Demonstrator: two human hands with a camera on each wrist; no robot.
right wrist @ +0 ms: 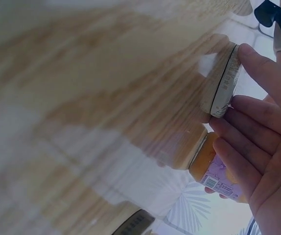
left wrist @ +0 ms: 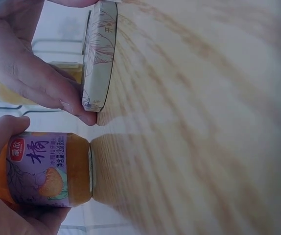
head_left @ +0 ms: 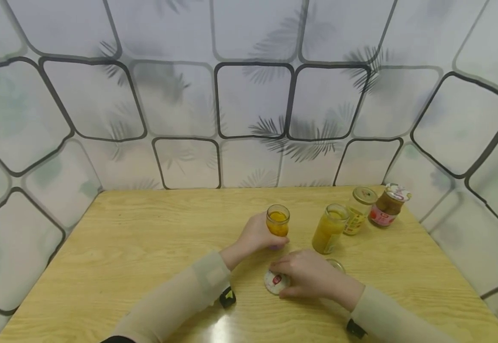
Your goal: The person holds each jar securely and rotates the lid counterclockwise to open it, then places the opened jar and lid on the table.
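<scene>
My left hand [head_left: 255, 233] grips an open glass jar [head_left: 278, 223] of orange fruit, which stands upright on the table. In the left wrist view, its purple label [left wrist: 42, 169] bears a picture of a mandarin. Nearer to me, my right hand [head_left: 310, 273] pinches a white jar lid [head_left: 274, 282] by its edge, between thumb and fingers. Red flower lines decorate the lid's rim in the left wrist view. The lid lies flat at table level, beside the jar and apart from it.
Right of the hands stands an uncovered jar of yellow contents [head_left: 329, 231]. Behind it are a gold-lidded jar [head_left: 359, 209] and a brown jar with a pink label [head_left: 384, 209]. Another lid [head_left: 337, 265] shows partly behind my right hand. A patterned wall [head_left: 249, 162] borders the wooden table [head_left: 146, 228].
</scene>
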